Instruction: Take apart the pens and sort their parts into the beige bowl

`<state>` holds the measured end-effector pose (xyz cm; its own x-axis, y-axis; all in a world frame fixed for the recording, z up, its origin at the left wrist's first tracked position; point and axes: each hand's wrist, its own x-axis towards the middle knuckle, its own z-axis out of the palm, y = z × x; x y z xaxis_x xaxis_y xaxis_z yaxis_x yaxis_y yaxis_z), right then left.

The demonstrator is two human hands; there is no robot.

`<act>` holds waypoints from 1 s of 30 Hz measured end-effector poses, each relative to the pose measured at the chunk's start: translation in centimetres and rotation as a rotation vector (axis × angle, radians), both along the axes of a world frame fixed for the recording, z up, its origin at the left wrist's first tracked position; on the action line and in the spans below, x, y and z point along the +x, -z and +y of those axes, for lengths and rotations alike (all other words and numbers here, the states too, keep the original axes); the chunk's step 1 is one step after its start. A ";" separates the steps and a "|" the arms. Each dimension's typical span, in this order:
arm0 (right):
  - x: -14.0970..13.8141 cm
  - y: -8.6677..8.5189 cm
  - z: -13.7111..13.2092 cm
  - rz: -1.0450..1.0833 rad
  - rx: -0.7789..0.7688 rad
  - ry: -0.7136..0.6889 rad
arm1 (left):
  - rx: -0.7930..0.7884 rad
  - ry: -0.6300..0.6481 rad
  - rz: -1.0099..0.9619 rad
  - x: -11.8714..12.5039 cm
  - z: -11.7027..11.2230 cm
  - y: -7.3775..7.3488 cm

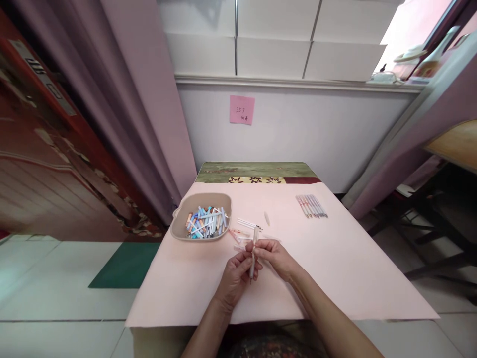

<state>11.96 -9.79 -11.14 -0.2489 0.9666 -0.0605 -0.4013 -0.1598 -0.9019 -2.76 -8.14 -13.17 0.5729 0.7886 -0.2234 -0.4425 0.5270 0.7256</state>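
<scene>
A pale pen stands nearly upright between my two hands, its dark tip pointing down toward me. My left hand is closed round its lower part. Fingers of my right hand pinch it higher up, near the middle. Just beyond my hands lie several thin white refills with dark tips. Pink-patterned pen parts lie beside them, partly covered by my hands. A small whitish oval piece rests farther back.
On the left stands a beige basin heaped with blue, orange and white pen parts. A row of several pens lies at the right back. Pink paper covers the table, with a wall behind.
</scene>
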 end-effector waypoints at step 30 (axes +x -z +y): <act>0.2 -0.4 0.0 -0.074 -0.009 0.106 | 0.051 0.016 -0.016 0.1 0.0 0.4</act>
<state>12.16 -9.79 -10.78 -0.1404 0.9866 -0.0834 -0.3488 -0.1281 -0.9284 -2.64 -8.18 -13.60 0.5887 0.7894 -0.1740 -0.4457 0.4966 0.7448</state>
